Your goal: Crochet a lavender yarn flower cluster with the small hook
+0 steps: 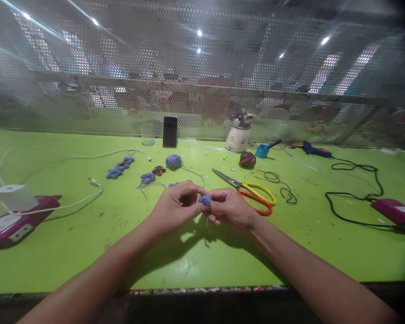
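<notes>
The forearms [121,252] (narrowing toward the wrists [257,225]) are bare, and so are the left hand [177,203] and right hand [232,208].

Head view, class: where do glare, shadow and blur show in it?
In the head view, bright spots, some with streaks, show across the mesh; also in the head view, soft shadows lie on the table below the left hand and right hand; in the same head view, the held yarn looks too soft to count stitches.
</notes>
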### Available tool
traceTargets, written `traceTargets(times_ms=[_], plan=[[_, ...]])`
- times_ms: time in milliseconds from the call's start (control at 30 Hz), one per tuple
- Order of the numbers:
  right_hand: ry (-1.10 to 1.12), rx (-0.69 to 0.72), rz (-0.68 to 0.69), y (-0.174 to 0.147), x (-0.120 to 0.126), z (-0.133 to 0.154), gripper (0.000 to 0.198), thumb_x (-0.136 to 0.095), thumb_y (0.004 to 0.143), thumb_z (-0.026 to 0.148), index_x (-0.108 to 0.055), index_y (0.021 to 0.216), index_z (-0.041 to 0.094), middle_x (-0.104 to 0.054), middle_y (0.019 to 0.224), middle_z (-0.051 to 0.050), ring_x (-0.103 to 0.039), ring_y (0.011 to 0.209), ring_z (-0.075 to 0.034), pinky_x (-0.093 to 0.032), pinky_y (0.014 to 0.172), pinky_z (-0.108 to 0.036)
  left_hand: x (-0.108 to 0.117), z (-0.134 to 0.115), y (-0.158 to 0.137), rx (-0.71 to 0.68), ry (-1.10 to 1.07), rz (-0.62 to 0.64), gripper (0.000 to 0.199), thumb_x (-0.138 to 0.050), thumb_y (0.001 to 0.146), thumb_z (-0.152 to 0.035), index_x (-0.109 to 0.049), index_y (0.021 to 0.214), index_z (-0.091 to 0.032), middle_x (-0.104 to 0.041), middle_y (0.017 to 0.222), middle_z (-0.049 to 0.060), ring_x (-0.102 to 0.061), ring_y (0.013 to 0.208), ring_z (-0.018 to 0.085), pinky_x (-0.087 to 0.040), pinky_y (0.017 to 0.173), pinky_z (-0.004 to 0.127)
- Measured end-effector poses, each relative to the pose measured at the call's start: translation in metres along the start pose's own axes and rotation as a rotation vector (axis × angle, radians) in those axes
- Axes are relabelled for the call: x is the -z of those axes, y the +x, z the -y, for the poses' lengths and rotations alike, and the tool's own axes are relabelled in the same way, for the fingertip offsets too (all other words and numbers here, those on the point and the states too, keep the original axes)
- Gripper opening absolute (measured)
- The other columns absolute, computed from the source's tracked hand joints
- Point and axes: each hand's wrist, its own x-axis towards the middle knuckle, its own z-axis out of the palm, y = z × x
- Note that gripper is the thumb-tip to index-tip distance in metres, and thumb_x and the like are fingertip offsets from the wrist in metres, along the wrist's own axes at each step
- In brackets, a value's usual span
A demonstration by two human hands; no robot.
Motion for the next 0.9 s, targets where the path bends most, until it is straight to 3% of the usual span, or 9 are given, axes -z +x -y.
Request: traceTargets(times_ms=[200,433,533,633,900], plan=[[-0.098,-0.006,0.038,-0.001,-0.003,-0.002,0.028,-0.085,0.065,0.034,-0.071,0.071,0.012,-0.059,0.053,0.002,-0.050,0.044,-0.005,-0.036,0.041,-0.016,0.000,-0.004,-0.001,0.027,0.106,0.029,0.016,-0.068,0.075,-0.028,-0.060,0.069,-0.015,-0.050,0.061,-0.002,-0.045,0.057,0.012,-0.036,0.054,0.026],[-0.164,0.048,0.115,-0.003,-0.007,-0.003,0.033,-0.078,0.074,0.041,-0.066,0.070,0.011,-0.059,0.054,0.002,-0.049,0.044,-0.005,-0.037,0.043,-0.018,0.003,-0.001,-0.002,-0.159,0.297,-0.052,0.022,-0.071,0.075,-0.024,-0.054,0.063,-0.016,-0.052,0.064,-0.001,-0.047,0.060,0.012,-0.038,0.057,0.027],[-0.172,0.053,0.129,-0.004,-0.008,-0.002,0.032,-0.077,0.076,0.040,-0.066,0.069,0.011,-0.059,0.055,0.001,-0.050,0.045,-0.005,-0.039,0.044,-0.019,0.005,-0.001,-0.001,-0.137,0.251,-0.009,0.013,-0.071,0.076,-0.022,-0.062,0.079,-0.013,-0.054,0.068,-0.001,-0.049,0.062,0.013,-0.040,0.058,0.027],[-0.214,0.040,0.114,-0.004,-0.009,0.000,0.030,-0.077,0.076,0.038,-0.066,0.068,0.011,-0.059,0.053,0.001,-0.050,0.045,-0.006,-0.040,0.045,-0.020,0.008,-0.004,0.000,-0.161,0.225,0.041,0.023,-0.069,0.077,-0.017,-0.067,0.100,-0.014,-0.054,0.072,-0.001,-0.051,0.065,0.013,-0.042,0.060,0.027],[-0.366,0.047,0.082,-0.004,-0.009,0.004,0.038,-0.074,0.075,0.048,-0.064,0.065,0.013,-0.054,0.050,0.003,-0.046,0.044,-0.007,-0.036,0.046,-0.023,0.010,-0.005,0.000,-0.024,0.185,0.099,0.005,-0.070,0.076,-0.019,-0.067,0.078,-0.016,-0.057,0.071,-0.001,-0.052,0.065,0.013,-0.043,0.061,0.027]])
